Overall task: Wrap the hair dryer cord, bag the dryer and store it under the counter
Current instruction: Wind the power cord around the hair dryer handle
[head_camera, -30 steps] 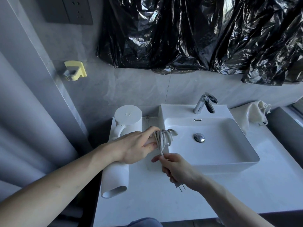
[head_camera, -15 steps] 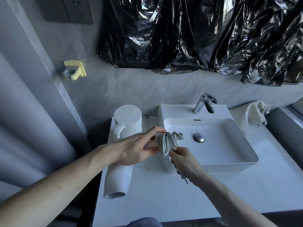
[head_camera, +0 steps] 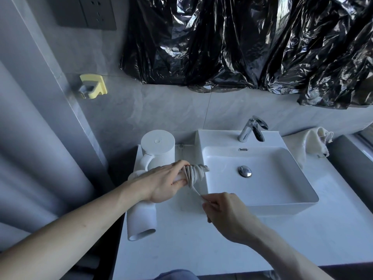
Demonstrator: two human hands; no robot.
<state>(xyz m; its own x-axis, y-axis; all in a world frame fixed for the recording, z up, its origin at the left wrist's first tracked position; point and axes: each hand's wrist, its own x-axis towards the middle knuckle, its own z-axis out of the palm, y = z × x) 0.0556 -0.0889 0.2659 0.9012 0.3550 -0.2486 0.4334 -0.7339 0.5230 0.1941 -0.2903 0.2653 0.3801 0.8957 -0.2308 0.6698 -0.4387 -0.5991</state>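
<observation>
The white hair dryer [head_camera: 142,221] lies over the counter's left edge, barrel pointing toward me. My left hand [head_camera: 161,182] grips its handle, which carries several turns of pale cord [head_camera: 194,173]. A short free length of cord runs down and right from the coil to my right hand [head_camera: 224,214], which pinches it taut beside the sink's front left corner. The plug is hidden inside or under my right hand. A cream cloth bag [head_camera: 311,144] with a drawstring lies at the counter's back right.
A white kettle [head_camera: 157,147] stands at the back left behind the dryer. The white basin [head_camera: 286,207] with chrome tap [head_camera: 252,129] fills the counter's middle. Black plastic sheeting [head_camera: 242,41] hangs on the wall above. A wall socket [head_camera: 94,11] sits upper left.
My right hand has dropped away from the coil, down and right, drawing the cord's free end taut. My left hand keeps its hold on the handle.
</observation>
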